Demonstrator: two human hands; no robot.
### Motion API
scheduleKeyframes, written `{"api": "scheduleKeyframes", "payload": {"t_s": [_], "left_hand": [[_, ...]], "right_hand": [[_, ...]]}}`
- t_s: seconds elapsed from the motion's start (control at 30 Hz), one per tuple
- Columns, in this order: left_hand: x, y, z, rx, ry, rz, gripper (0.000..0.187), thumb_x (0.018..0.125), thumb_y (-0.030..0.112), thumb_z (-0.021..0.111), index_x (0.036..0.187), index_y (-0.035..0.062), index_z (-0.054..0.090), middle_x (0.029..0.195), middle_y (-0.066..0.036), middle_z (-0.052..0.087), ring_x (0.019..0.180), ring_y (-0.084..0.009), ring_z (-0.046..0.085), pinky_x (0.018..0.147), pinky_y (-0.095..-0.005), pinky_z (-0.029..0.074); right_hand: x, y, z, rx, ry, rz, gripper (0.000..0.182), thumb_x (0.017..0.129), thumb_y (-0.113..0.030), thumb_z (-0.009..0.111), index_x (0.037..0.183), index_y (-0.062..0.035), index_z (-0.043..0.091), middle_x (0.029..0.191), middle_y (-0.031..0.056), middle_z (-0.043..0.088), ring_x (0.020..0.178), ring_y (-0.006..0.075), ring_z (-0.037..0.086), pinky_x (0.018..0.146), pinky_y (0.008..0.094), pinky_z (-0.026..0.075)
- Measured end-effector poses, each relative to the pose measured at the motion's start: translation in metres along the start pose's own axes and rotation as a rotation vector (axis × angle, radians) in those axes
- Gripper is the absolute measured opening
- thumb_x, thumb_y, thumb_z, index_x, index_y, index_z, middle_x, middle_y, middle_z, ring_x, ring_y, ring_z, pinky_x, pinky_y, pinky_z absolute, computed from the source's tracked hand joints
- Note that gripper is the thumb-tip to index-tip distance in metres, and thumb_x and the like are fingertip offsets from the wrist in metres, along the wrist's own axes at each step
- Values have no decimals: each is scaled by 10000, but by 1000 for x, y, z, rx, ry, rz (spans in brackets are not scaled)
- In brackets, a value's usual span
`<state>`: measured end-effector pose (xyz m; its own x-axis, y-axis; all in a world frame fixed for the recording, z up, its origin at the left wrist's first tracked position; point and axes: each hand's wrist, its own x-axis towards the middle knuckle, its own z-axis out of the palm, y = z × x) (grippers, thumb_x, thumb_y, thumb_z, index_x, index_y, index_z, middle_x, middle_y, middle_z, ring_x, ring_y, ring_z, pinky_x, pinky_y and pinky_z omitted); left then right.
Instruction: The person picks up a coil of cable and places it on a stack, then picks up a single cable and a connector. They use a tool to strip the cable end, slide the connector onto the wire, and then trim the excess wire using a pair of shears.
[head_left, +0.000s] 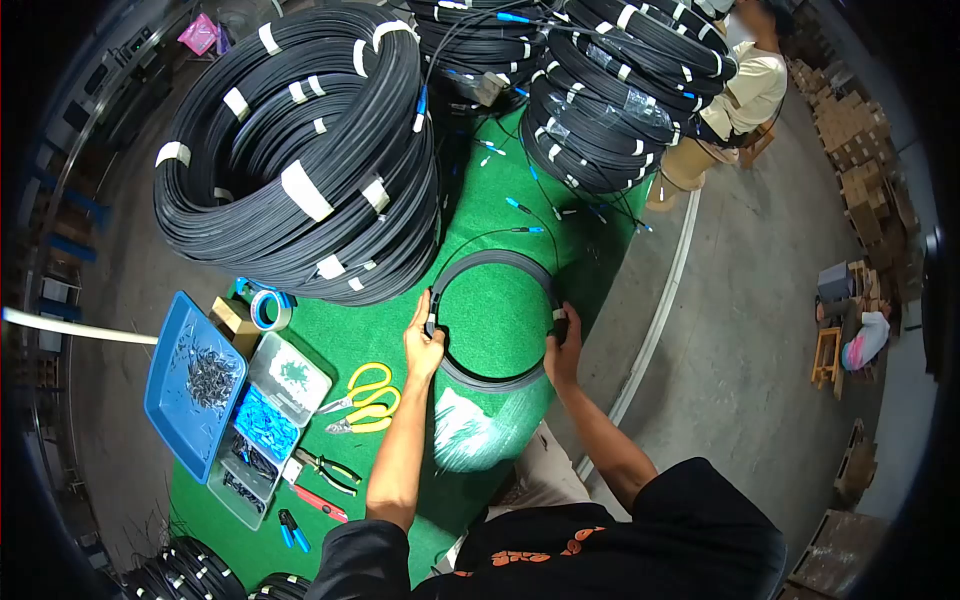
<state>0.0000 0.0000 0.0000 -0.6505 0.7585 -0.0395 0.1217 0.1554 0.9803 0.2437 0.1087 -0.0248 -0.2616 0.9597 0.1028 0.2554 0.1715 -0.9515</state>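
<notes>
A single coil of black cable [495,384] is held flat over the green table covering. My left hand [425,338] grips its left side beside a white tape band, and my right hand [565,345] grips the right side by another band. Two thin ends with blue connectors [527,230] lie beyond the coil's far edge. Clear plastic wrap [468,432] lies near the coil's front edge. Yellow-handled scissors and cutters [370,396] rest left of my left hand.
Large stacked cable coils [300,190] stand at the back left, more coils [600,110] at the back right. A blue tray [165,400], parts box [268,420], tape roll [270,310] and pliers [330,472] lie left. A person [752,85] sits beyond the table.
</notes>
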Motion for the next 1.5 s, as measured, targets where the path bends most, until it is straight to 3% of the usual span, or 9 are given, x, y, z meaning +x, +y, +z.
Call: {"api": "scheduleKeyframes", "payload": {"t_s": [0.23,0.3,0.5,0.7,0.83,1.03,1.2,1.33,1.5], "left_hand": [[-5,-4,4,31,33,62,784,698,-101,446,1471,20,405,1506,-209,415,1440,-287,336,1161,-313,254],[-3,-9,1,154,7,130,783,741,-69,482,1503,64,363,1517,-240,381,1396,-319,403,1104,-302,348],[-53,29,-36,316,-94,118,699,895,114,556,1518,7,257,1541,-257,306,1439,-389,290,1204,-399,211],[-229,38,-102,270,57,-55,522,924,136,568,1430,63,466,1427,-197,504,1343,-332,468,1126,-394,367],[-356,39,-138,223,188,-303,316,936,102,533,1221,43,658,1148,-166,696,1064,-302,673,941,-392,511],[-512,50,-161,101,948,-245,221,944,58,573,1128,14,687,1039,-143,732,943,-195,714,825,-308,550],[-564,96,-178,-117,1709,-52,217,932,35,600,1117,-64,654,1010,-138,724,930,-165,687,833,-281,535],[-583,150,-198,-335,1954,118,328,910,44,628,1223,-46,583,1073,-130,695,953,-167,648,870,-265,501],[-583,189,-245,-107,2142,188,505,881,51,666,1345,-8,479,1307,-153,554,1181,-219,534,1006,-351,440]], "right_hand": [[-1,-20,2,-33,24,52,630,797,33,471,1415,19,351,1353,198,441,1293,331,421,1132,387,281],[6,-13,0,-25,-5,28,620,798,30,473,1406,23,355,1356,207,432,1297,337,412,1133,388,277],[-26,-58,1,-233,98,-286,578,814,3,572,1366,12,402,1359,225,429,1305,367,410,1128,413,284],[-125,-123,25,-116,-494,-317,318,844,53,571,1159,21,541,1169,150,569,980,215,581,880,318,458],[-191,-138,75,8,-1006,-323,162,846,44,590,1005,16,605,898,91,650,710,124,587,684,271,489],[-264,-196,152,152,-1739,28,187,928,-16,585,1111,14,559,910,102,688,756,138,638,703,282,521],[-332,-276,204,170,-2043,253,206,945,-49,585,1142,5,558,943,112,690,774,159,647,694,276,510],[-404,-349,235,268,-2229,220,267,940,-110,608,1176,-7,535,974,115,676,816,168,643,682,280,501],[-488,-430,280,316,-2187,77,401,867,-246,690,1195,-56,560,1081,62,651,975,189,608,822,365,460]]}}
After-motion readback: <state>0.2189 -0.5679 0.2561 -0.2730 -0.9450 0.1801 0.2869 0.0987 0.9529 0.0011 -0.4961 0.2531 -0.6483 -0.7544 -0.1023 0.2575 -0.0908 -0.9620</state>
